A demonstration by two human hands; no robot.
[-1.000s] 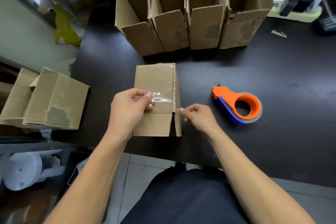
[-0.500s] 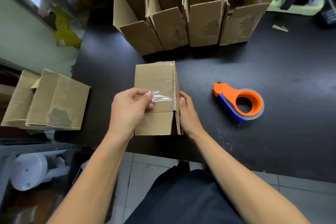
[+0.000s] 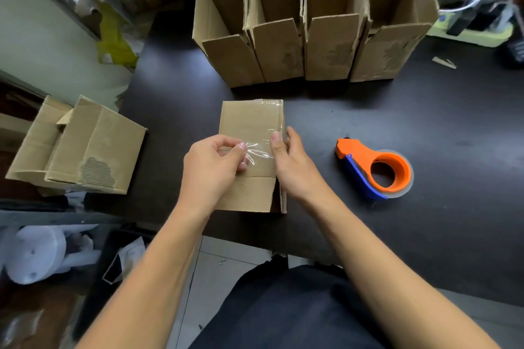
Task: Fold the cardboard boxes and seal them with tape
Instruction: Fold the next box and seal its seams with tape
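Right now a small cardboard box (image 3: 249, 133) lies near the front edge of the dark worktop (image 3: 425, 110), about in the middle. A strip of clear tape (image 3: 259, 153) runs across its top and looks wrinkly and shiny. The left hand (image 3: 211, 166) has its fingers curled, and its thumb and fingers pinch the left end of the tape. The right hand (image 3: 295, 166) is at the box's right edge, with its thumb pressing down on the tape's right end and its fingers fairly straight down the box's right side. The flap at the near right corner of the box stands a little open.

An orange and blue tape holder (image 3: 374, 170) lies flat on the worktop to the right of the box, apart from the right hand. Four open boxes (image 3: 312, 37) stand in a row along the back of the worktop, side by side and touching, with their flaps up. Another closed box (image 3: 82, 150) sits past the left edge of the worktop, lower down, with a torn patch on its side.
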